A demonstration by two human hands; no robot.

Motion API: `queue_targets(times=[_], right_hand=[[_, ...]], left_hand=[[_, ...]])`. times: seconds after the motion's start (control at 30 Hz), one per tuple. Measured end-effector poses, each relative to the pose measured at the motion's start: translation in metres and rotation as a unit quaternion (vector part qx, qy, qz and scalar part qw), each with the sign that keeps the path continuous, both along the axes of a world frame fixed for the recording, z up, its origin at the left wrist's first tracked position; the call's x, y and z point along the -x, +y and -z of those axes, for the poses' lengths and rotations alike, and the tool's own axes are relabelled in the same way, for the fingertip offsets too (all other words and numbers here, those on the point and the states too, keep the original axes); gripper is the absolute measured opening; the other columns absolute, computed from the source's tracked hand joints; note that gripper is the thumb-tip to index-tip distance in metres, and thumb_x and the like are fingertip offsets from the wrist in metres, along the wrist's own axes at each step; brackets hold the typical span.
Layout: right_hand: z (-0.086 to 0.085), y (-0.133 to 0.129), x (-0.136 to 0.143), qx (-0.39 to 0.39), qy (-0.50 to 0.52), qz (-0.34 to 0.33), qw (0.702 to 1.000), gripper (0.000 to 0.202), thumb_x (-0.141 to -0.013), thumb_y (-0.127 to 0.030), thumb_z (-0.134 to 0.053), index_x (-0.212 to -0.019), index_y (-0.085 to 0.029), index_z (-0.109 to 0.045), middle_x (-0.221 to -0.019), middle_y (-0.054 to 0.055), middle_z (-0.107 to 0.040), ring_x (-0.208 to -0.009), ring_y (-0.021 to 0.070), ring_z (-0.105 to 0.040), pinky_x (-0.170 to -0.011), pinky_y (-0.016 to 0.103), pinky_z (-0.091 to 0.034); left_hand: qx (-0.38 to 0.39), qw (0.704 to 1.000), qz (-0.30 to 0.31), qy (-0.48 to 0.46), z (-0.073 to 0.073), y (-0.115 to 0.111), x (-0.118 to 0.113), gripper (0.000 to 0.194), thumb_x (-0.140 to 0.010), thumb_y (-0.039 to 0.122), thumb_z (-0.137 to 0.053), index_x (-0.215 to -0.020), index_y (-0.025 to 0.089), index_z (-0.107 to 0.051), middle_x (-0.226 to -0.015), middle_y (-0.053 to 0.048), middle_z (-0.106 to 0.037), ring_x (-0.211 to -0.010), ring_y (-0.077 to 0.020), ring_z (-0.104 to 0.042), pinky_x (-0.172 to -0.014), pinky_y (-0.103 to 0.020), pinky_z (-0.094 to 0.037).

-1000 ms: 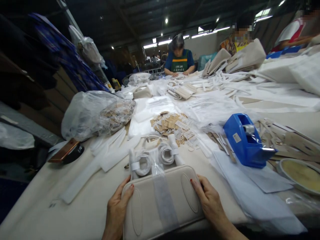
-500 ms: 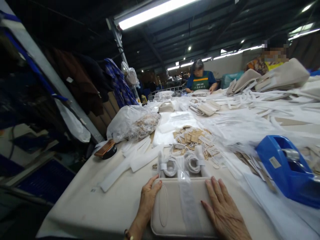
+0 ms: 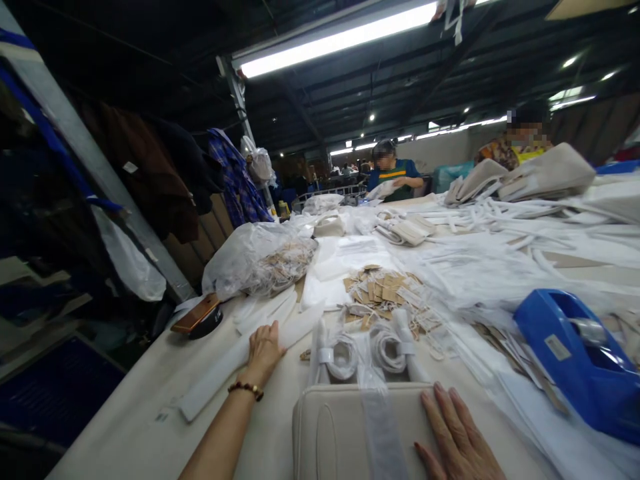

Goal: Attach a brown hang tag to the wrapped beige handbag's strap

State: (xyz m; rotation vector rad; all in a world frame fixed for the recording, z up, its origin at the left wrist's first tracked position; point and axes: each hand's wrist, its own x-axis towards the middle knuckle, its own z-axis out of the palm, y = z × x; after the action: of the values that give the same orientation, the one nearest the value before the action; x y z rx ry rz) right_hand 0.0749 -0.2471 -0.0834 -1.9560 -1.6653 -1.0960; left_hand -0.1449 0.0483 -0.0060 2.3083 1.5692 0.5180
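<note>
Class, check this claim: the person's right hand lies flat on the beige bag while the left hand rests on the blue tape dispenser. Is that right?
Not quite. The head view shows the left hand on a white fabric strip, not the blue tape dispenser. The right hand does lie flat on the beige bag.

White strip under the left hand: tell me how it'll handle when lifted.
The white strip looks thin, long and flat, so it will probably droop from the left hand. Likely light. On the smooth table it may slide easily.

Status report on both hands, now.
Left hand flat on long white fabric strip. Right hand flat on beige padded pouch. Nothing blocking.
</note>
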Motion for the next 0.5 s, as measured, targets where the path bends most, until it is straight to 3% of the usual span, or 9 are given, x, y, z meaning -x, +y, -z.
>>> queue_targets(times=[0.07, 0.13, 0.17, 0.3, 0.33, 0.4, 0.47, 0.5], right_hand=[[0.000, -0.001, 0.000, 0.012, 0.008, 0.008, 1.000, 0.064, -0.092, -0.036, -0.028, -0.144, -0.002, -0.012, -0.148, 0.019, -0.019, -0.136, 0.0355, -0.016, -0.086, 0.042, -0.044], [0.001, -0.001, -0.001, 0.018, 0.020, 0.013, 1.000, 0.064, -0.092, -0.038, -0.032, -0.144, -0.004, -0.017, -0.145, 0.019, -0.028, -0.135, 0.0353, -0.022, -0.088, 0.042, -0.043], [0.002, 0.000, -0.002, 0.011, 0.027, 0.012, 1.000, 0.063, -0.091, -0.039, -0.033, -0.144, -0.006, -0.020, -0.142, 0.018, -0.034, -0.133, 0.0350, -0.026, -0.090, 0.043, -0.042], [-0.010, 0.004, -0.004, -0.068, 0.076, -0.047, 0.994, 0.053, -0.092, -0.035, -0.036, -0.141, -0.015, -0.031, -0.131, 0.013, -0.050, -0.124, 0.0277, -0.044, -0.096, 0.040, -0.040], [-0.019, 0.004, -0.003, -0.082, 0.107, -0.072, 0.988, 0.050, -0.092, -0.030, -0.037, -0.140, -0.017, -0.033, -0.129, 0.012, -0.052, -0.121, 0.0250, -0.047, -0.096, 0.037, -0.041], [-0.045, 0.000, -0.001, -0.091, 0.174, -0.118, 0.973, 0.048, -0.091, -0.020, -0.039, -0.139, -0.021, -0.033, -0.127, 0.011, -0.053, -0.118, 0.0212, -0.050, -0.093, 0.033, -0.045], [-0.079, -0.010, 0.000, -0.087, 0.193, -0.145, 0.967, 0.049, -0.090, -0.014, -0.039, -0.138, -0.025, -0.034, -0.125, 0.008, -0.056, -0.119, 0.0204, -0.049, -0.095, 0.035, -0.045], [-0.096, -0.016, -0.001, -0.082, 0.168, -0.152, 0.971, 0.047, -0.090, -0.015, -0.039, -0.136, -0.026, -0.037, -0.124, 0.006, -0.057, -0.120, 0.0206, -0.048, -0.097, 0.037, -0.043]], left_hand=[[0.003, 1.000, -0.003, -0.001, -0.007, 0.004, 0.000, 0.035, -0.058, 0.007, -0.059, -0.093, 0.014, -0.061, -0.101, -0.012, -0.062, -0.112, -0.0294, -0.050, -0.097, -0.041, -0.034], [0.008, 0.999, -0.026, -0.021, -0.019, 0.004, 0.004, 0.007, -0.063, 0.014, -0.057, -0.069, 0.017, -0.058, -0.080, -0.006, -0.062, -0.094, -0.0269, -0.057, -0.085, -0.036, -0.042], [0.013, 0.998, -0.042, -0.040, -0.028, 0.002, 0.007, 0.004, -0.066, 0.020, -0.056, -0.064, 0.017, -0.054, -0.072, -0.004, -0.059, -0.086, -0.0258, -0.059, -0.078, -0.034, -0.044], [0.058, 0.983, -0.057, -0.162, -0.072, -0.030, 0.012, 0.029, -0.073, 0.039, -0.047, -0.085, 0.015, -0.057, -0.069, -0.004, -0.061, -0.066, -0.0209, -0.059, -0.058, -0.029, -0.046], [0.102, 0.971, -0.039, -0.213, -0.082, -0.044, 0.009, 0.035, -0.071, 0.041, -0.048, -0.090, 0.014, -0.058, -0.071, -0.004, -0.062, -0.063, -0.0200, -0.059, -0.056, -0.029, -0.046], [0.256, 0.908, 0.009, -0.331, -0.095, -0.076, -0.004, 0.044, -0.062, 0.046, -0.060, -0.092, 0.013, -0.059, -0.071, -0.006, -0.064, -0.058, -0.0200, -0.058, -0.053, -0.030, -0.046], [0.376, 0.868, 0.096, -0.309, -0.097, -0.109, -0.023, 0.042, -0.060, 0.048, -0.065, -0.086, 0.015, -0.062, -0.070, -0.006, -0.064, -0.058, -0.0192, -0.057, -0.052, -0.028, -0.045], [0.379, 0.876, 0.171, -0.246, -0.093, -0.124, -0.034, 0.037, -0.064, 0.048, -0.063, -0.081, 0.016, -0.063, -0.071, -0.006, -0.064, -0.060, -0.0190, -0.058, -0.053, -0.027, -0.045]])
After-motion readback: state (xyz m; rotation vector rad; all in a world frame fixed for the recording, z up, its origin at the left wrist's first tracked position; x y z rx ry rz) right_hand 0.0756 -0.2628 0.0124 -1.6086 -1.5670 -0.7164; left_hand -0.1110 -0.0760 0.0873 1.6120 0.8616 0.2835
